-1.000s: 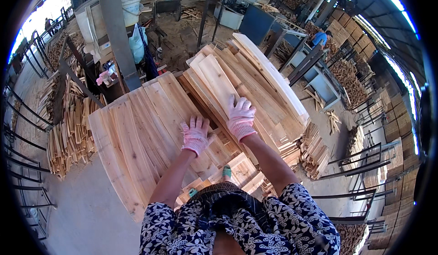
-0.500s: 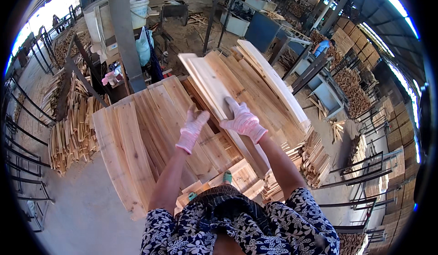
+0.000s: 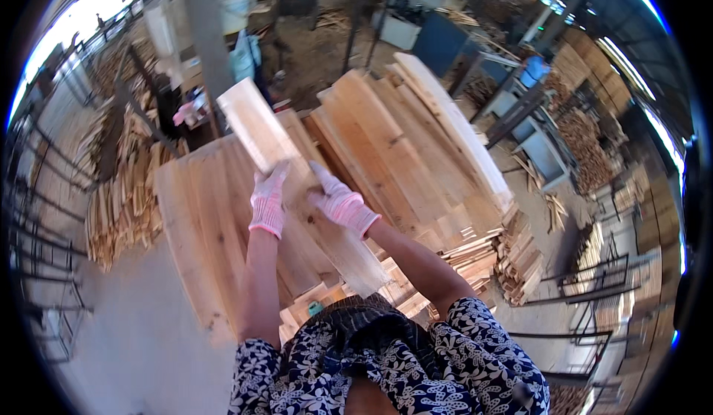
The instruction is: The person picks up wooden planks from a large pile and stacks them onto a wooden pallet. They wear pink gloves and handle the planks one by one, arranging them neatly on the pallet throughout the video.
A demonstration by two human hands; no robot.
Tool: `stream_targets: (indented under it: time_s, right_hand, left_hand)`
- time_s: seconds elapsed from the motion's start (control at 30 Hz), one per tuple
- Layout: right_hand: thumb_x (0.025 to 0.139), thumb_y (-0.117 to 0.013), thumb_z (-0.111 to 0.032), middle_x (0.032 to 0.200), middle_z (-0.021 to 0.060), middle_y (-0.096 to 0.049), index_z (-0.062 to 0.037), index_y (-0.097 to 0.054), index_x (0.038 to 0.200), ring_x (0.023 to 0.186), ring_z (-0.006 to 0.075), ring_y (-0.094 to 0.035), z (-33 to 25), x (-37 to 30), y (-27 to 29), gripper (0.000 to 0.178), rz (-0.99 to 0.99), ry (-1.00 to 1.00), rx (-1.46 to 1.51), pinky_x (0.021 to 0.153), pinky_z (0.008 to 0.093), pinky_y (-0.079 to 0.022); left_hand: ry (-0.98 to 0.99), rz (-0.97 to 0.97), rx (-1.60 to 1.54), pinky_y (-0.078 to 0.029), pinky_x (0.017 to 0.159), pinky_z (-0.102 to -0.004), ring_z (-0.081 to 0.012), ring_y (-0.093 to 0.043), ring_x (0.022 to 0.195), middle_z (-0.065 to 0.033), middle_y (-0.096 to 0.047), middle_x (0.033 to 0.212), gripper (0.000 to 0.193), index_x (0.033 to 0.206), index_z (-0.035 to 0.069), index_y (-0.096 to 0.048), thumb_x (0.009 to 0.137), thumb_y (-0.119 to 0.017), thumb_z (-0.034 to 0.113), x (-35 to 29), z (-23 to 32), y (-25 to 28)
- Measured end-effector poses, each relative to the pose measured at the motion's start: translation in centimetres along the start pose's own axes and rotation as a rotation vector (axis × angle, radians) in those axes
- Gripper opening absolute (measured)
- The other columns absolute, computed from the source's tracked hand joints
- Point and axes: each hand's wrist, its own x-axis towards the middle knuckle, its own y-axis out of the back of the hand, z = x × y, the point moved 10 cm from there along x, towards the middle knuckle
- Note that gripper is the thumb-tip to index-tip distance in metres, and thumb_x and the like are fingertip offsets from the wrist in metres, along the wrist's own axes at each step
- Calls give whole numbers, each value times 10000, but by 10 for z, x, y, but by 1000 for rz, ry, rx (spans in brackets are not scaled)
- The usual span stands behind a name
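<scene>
Both gloved hands grasp one long pale wooden plank (image 3: 297,192), lifted clear of the stacks and slanting from upper left down to lower right; the left hand (image 3: 269,201), in a pink-and-white work glove, clasps the plank's left edge, fingers pointing up along it; the right hand (image 3: 342,203), gloved the same, presses on the plank's face and right edge, just beside the left. Beneath the plank lies a flat stack of boards (image 3: 200,222), laid side by side; to the right rises a second, taller pile of planks (image 3: 416,147), fanned out and overlapping. Bundles of thin wood strips (image 3: 122,199) lie heaped at the far left on the concrete floor (image 3: 141,341); a grey steel column (image 3: 204,28) stands beyond the stacks, a white bucket (image 3: 236,2) near it.
</scene>
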Motion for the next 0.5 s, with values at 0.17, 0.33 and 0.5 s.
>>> stream_targets:
  time_s: [0.17,0.33,0.5]
  right_hand:
    - [986,-610,-357,1344,225,-595,-64,-565,1361,1252,381,-570,26,6,-30,478,13,-231,-207,1063,435,-470]
    - [925,-655,-486,1304,254,-544,-170,-444,1433,1191,457,-551,33,4,-32,634,41,-382,-534,960,563,-502]
    - [849,-727,-552,1341,253,-501,-225,-270,1566,1237,438,-529,-20,6,-57,911,-73,-406,-722,985,544,-482]
  left_hand:
    - [-28,419,1281,-370,1136,-530,-409,-389,1439,-229,-426,1537,896,1573,146,-349,873,-680,597,-43,64,92]
    - [236,452,1532,-351,1128,-570,-430,-398,1429,-249,-377,1565,955,1610,158,-272,878,-616,665,-76,26,162]
    - [313,376,1584,-411,1088,-578,-436,-414,1420,-296,-383,1533,1029,1635,151,-194,855,-674,622,-78,24,150]
